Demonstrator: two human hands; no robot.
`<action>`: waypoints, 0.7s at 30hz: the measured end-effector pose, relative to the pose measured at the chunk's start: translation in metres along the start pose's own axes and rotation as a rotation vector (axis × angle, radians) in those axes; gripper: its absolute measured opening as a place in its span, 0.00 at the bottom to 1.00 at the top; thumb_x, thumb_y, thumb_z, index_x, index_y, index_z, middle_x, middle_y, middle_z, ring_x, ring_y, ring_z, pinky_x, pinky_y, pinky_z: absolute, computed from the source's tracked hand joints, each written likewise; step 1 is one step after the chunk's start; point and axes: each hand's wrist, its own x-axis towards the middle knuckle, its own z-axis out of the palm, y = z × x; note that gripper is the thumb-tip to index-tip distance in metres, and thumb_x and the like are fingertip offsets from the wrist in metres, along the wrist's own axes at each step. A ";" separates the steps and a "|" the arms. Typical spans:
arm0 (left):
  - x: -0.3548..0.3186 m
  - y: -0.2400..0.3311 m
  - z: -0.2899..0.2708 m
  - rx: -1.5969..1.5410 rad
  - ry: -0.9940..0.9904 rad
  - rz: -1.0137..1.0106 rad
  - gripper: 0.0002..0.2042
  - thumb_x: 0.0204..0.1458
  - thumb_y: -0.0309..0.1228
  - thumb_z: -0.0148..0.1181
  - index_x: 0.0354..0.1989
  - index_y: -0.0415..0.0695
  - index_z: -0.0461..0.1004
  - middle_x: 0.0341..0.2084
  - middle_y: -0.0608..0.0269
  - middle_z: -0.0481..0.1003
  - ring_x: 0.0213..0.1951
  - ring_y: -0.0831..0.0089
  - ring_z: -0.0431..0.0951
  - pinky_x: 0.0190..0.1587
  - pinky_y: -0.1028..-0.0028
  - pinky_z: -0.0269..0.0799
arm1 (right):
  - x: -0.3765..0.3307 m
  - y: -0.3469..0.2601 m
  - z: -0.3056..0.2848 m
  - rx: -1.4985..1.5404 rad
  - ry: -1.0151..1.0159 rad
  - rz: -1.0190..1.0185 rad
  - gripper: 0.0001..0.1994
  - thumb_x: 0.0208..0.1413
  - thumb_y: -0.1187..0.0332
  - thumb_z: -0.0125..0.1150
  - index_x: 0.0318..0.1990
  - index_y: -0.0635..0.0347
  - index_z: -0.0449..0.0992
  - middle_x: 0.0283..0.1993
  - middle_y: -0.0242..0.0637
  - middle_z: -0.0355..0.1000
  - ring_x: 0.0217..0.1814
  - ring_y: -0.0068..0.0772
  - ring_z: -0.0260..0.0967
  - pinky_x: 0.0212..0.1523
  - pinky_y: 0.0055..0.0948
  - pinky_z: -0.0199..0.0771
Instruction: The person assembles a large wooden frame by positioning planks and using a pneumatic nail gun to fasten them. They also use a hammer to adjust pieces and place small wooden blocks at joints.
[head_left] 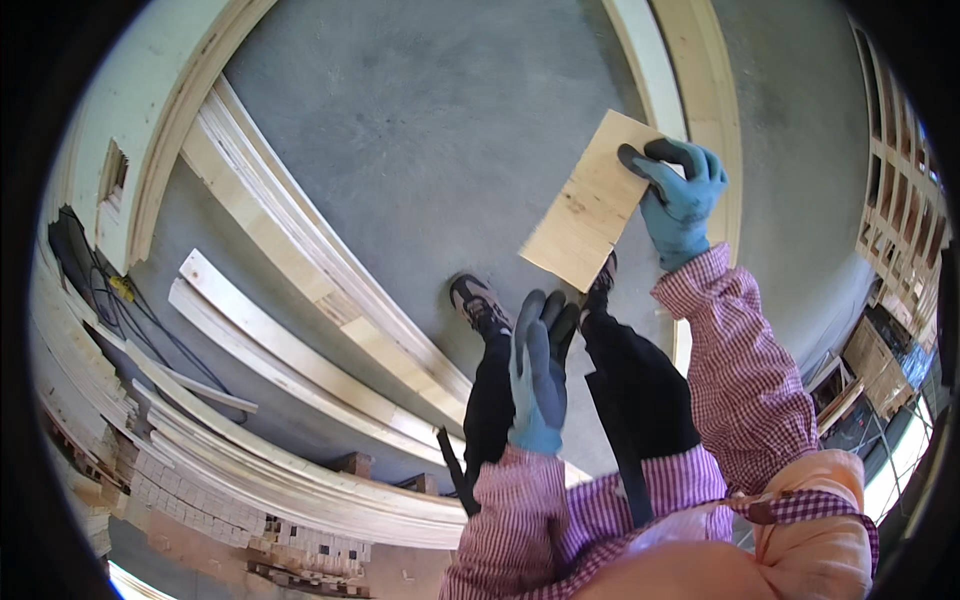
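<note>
A rectangular piece of light plywood [585,205] is held up over the floor by my right hand [682,190], which wears a blue glove with dark fingertips. The thumb lies on the board's face near its upper right corner, with the fingers curled at its edge. Below the board's lower end, my gloved left hand [540,370] is apart from it. Its fingers are stretched out and nothing shows in it.
Long wooden beams [290,240] lie on the grey concrete floor [380,110] at left, with loose planks [270,350] beside them. Stacked boards [300,480] and black cables [150,320] are farther left. More long boards [700,70] run at upper right; wooden pallets [900,170] stand far right.
</note>
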 end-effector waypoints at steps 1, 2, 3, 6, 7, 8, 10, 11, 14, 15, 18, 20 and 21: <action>-0.006 -0.011 -0.008 -0.001 -0.029 -0.039 0.29 0.62 0.45 0.45 0.65 0.38 0.51 0.60 0.52 0.61 0.60 0.60 0.63 0.64 0.64 0.56 | 0.001 -0.009 -0.033 -0.002 -0.011 0.010 0.15 0.35 0.73 0.70 0.33 0.38 0.82 0.38 0.21 0.72 0.43 0.31 0.65 0.47 0.37 0.56; -0.016 -0.019 -0.013 -0.001 -0.067 -0.079 0.28 0.63 0.45 0.42 0.66 0.39 0.50 0.61 0.53 0.61 0.61 0.62 0.63 0.64 0.66 0.56 | 0.003 -0.019 -0.069 -0.010 -0.015 0.020 0.16 0.34 0.73 0.70 0.34 0.39 0.82 0.37 0.21 0.72 0.42 0.31 0.65 0.46 0.36 0.56; -0.030 -0.022 -0.010 -0.004 -0.062 -0.127 0.30 0.63 0.50 0.40 0.66 0.41 0.51 0.61 0.55 0.60 0.61 0.62 0.63 0.63 0.66 0.58 | 0.002 -0.025 -0.099 0.004 -0.003 0.015 0.16 0.33 0.74 0.70 0.33 0.40 0.82 0.35 0.22 0.71 0.41 0.31 0.65 0.45 0.36 0.56; -0.086 0.013 0.041 -0.310 -0.376 -0.144 0.34 0.61 0.55 0.40 0.67 0.40 0.49 0.62 0.55 0.59 0.62 0.63 0.61 0.62 0.64 0.58 | -0.010 -0.025 -0.160 0.108 0.086 0.019 0.14 0.33 0.74 0.71 0.31 0.43 0.81 0.33 0.24 0.70 0.39 0.31 0.64 0.43 0.37 0.56; -0.105 0.029 0.070 -0.149 -0.351 -0.087 0.34 0.59 0.57 0.42 0.62 0.38 0.59 0.55 0.55 0.68 0.54 0.67 0.71 0.56 0.68 0.66 | -0.011 -0.030 -0.184 0.106 0.085 0.032 0.14 0.34 0.74 0.72 0.31 0.43 0.81 0.32 0.24 0.70 0.39 0.31 0.64 0.43 0.36 0.56; -0.122 0.033 0.078 0.048 -0.223 -0.047 0.29 0.59 0.51 0.47 0.56 0.37 0.65 0.47 0.59 0.72 0.45 0.72 0.74 0.48 0.73 0.68 | -0.011 -0.037 -0.207 0.104 0.085 0.047 0.14 0.34 0.74 0.72 0.31 0.43 0.81 0.32 0.24 0.70 0.38 0.31 0.64 0.42 0.36 0.56; -0.156 0.057 0.120 0.390 -0.049 -0.008 0.18 0.58 0.41 0.56 0.46 0.36 0.73 0.34 0.65 0.78 0.30 0.80 0.76 0.35 0.80 0.71 | -0.020 -0.044 -0.246 0.126 0.124 0.072 0.14 0.35 0.73 0.73 0.32 0.43 0.81 0.32 0.24 0.70 0.37 0.31 0.65 0.43 0.36 0.56; -0.169 0.061 0.135 0.280 -0.031 0.003 0.17 0.54 0.34 0.61 0.48 0.36 0.73 0.36 0.65 0.77 0.32 0.80 0.75 0.35 0.80 0.70 | -0.024 -0.053 -0.265 0.124 0.156 0.116 0.14 0.36 0.73 0.73 0.32 0.42 0.81 0.31 0.23 0.69 0.36 0.30 0.65 0.42 0.36 0.56; -0.210 0.057 0.153 0.474 -0.034 0.083 0.17 0.53 0.31 0.62 0.48 0.33 0.73 0.39 0.62 0.76 0.36 0.77 0.75 0.39 0.79 0.71 | -0.056 -0.057 -0.315 0.223 0.231 0.303 0.19 0.37 0.74 0.70 0.39 0.38 0.80 0.35 0.27 0.71 0.37 0.34 0.66 0.41 0.35 0.61; -0.221 0.053 0.150 0.534 -0.008 0.110 0.17 0.53 0.30 0.62 0.48 0.32 0.73 0.39 0.61 0.76 0.37 0.76 0.75 0.39 0.79 0.71 | -0.063 -0.062 -0.337 0.232 0.131 0.322 0.20 0.38 0.74 0.68 0.42 0.38 0.80 0.37 0.29 0.71 0.39 0.36 0.66 0.43 0.36 0.62; -0.254 0.046 0.150 0.728 -0.067 0.135 0.17 0.52 0.29 0.62 0.48 0.31 0.72 0.40 0.59 0.76 0.38 0.73 0.76 0.41 0.77 0.71 | -0.122 -0.077 -0.377 0.168 0.041 0.418 0.22 0.40 0.72 0.65 0.46 0.37 0.78 0.44 0.32 0.71 0.45 0.40 0.67 0.47 0.39 0.64; -0.282 0.039 0.154 0.798 -0.226 0.083 0.18 0.52 0.29 0.63 0.48 0.30 0.72 0.40 0.59 0.76 0.39 0.73 0.76 0.42 0.76 0.72 | -0.170 -0.087 -0.398 0.181 0.074 0.595 0.23 0.41 0.71 0.64 0.49 0.41 0.76 0.49 0.36 0.70 0.51 0.44 0.65 0.52 0.41 0.64; -0.291 0.038 0.146 0.943 -0.294 0.071 0.18 0.52 0.30 0.63 0.48 0.31 0.72 0.40 0.59 0.77 0.40 0.73 0.76 0.43 0.76 0.71 | -0.197 -0.089 -0.406 0.217 0.187 0.694 0.26 0.41 0.70 0.64 0.53 0.44 0.73 0.53 0.41 0.68 0.54 0.47 0.63 0.55 0.43 0.62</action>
